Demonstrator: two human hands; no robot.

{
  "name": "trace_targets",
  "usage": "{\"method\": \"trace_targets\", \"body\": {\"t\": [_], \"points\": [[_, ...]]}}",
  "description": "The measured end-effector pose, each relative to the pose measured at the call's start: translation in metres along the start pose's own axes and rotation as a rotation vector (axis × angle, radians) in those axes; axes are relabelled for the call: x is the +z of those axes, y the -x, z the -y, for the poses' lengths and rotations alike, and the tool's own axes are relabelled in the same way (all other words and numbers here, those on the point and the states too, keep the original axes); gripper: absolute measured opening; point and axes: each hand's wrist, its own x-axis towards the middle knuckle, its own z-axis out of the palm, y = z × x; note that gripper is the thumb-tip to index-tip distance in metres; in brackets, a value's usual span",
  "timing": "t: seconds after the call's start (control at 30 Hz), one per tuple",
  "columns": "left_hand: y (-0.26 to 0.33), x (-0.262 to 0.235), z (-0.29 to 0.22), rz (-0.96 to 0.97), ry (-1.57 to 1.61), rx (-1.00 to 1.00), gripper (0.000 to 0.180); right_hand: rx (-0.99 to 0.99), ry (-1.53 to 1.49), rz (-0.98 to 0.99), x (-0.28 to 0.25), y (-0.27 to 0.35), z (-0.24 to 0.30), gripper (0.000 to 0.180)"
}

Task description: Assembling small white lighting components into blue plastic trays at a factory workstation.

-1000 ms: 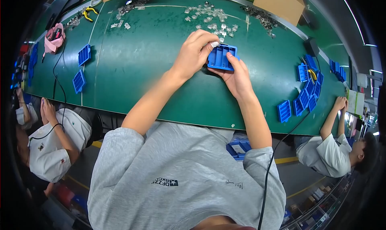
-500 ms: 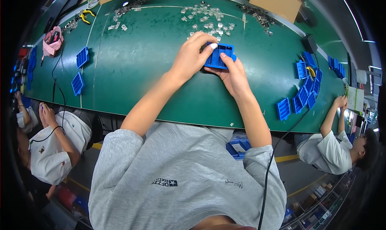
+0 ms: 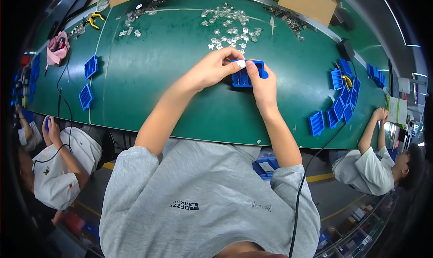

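Over the green table, a blue slotted plastic case (image 3: 242, 80) is held between both hands, tilted, its compartments partly visible. My right hand (image 3: 264, 87) is closed round its right side, the thumb lying over the far rim. At the far left corner, my left hand (image 3: 215, 69) has its thumb and fingers pinched; a white cover is on the thumb tip. Whether a small part sits between those fingertips is hidden. Just beyond the hands lie many small silvery metal pieces (image 3: 234, 31), scattered loosely.
Several similar blue cases (image 3: 338, 108) lie at the right, and two more (image 3: 91, 67) at the left. Dark metal parts (image 3: 291, 20) are heaped near a cardboard box (image 3: 307, 4). Yellow-handled pliers (image 3: 94, 21) and a pink pouch (image 3: 57, 49) lie far left. Co-workers sit either side.
Both hands and the blue case have come slightly nearer to me, and the case has tilted. My right thumb has shifted from inside the case to its far rim.
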Motion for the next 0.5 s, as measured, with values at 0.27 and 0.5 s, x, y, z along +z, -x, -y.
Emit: {"method": "trace_targets", "body": {"t": [0.27, 0.5], "points": [[-0.005, 0.014, 0.003, -0.060, 0.002, 0.088, 0.023, -0.098, 0.019, -0.078, -0.002, -0.001, 0.009, 0.029], [-0.090, 0.023, -0.025, -0.139, -0.419, 0.284, 0.025, -0.020, -0.563, -0.385, -0.039, -0.034, 0.002, 0.039]]}}
